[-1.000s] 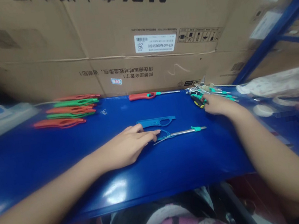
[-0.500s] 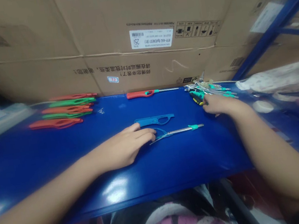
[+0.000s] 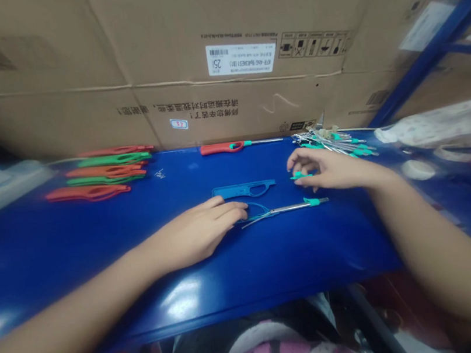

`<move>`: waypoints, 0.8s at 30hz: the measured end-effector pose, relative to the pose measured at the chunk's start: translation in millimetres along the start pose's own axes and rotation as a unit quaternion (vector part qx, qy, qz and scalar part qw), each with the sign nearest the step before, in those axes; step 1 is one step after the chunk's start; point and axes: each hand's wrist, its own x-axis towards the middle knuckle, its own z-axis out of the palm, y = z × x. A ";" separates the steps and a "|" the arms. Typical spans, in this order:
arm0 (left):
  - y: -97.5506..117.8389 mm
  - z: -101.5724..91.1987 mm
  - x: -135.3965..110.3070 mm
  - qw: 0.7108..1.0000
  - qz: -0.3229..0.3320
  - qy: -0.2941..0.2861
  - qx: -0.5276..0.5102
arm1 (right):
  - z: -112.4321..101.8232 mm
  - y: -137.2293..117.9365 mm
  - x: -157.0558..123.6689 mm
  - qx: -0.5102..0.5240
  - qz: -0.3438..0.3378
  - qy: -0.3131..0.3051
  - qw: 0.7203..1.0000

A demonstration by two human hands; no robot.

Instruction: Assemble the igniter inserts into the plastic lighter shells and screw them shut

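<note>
My left hand [image 3: 201, 229] lies flat on the blue table [image 3: 98, 262], its fingertips on the handle end of a metal rod with a teal collar [image 3: 287, 208]. Just beyond it lies a blue plastic handle shell [image 3: 244, 189]. My right hand [image 3: 332, 169] hovers to the right of that shell, fingers curled round a small teal-tipped piece [image 3: 299, 175]. Behind my right hand is a heap of teal-tipped metal rods [image 3: 336, 141].
A stack of red and green handle shells [image 3: 104, 172] lies at the back left. A red-handled lighter [image 3: 235, 146] lies along the back edge. Large cardboard boxes [image 3: 217, 55] wall off the rear. A plastic bag [image 3: 454, 132] sits right.
My right hand has come away from the heap of rods toward the middle, now holding a teal-tipped piece. My left hand has stayed put.
</note>
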 end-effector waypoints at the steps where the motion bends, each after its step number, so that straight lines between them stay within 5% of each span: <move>1: 0.5 0.3 0.1 1.000 -0.007 0.007 0.000 | 6.3 -1.6 3.2 0.037 -0.005 0.003 0.999; 7: 2.0 2.1 -1.8 0.998 -0.056 0.025 0.012 | 32.1 -4.3 15.9 0.108 -0.009 0.045 0.993; 17: 3.5 -4.0 0.3 0.997 -0.079 0.004 0.012 | 39.9 -10.8 15.1 0.145 0.000 0.093 0.985; 24: -0.3 0.3 -1.3 0.996 -0.079 0.024 -0.013 | 40.0 -8.5 15.4 0.144 0.029 0.058 0.988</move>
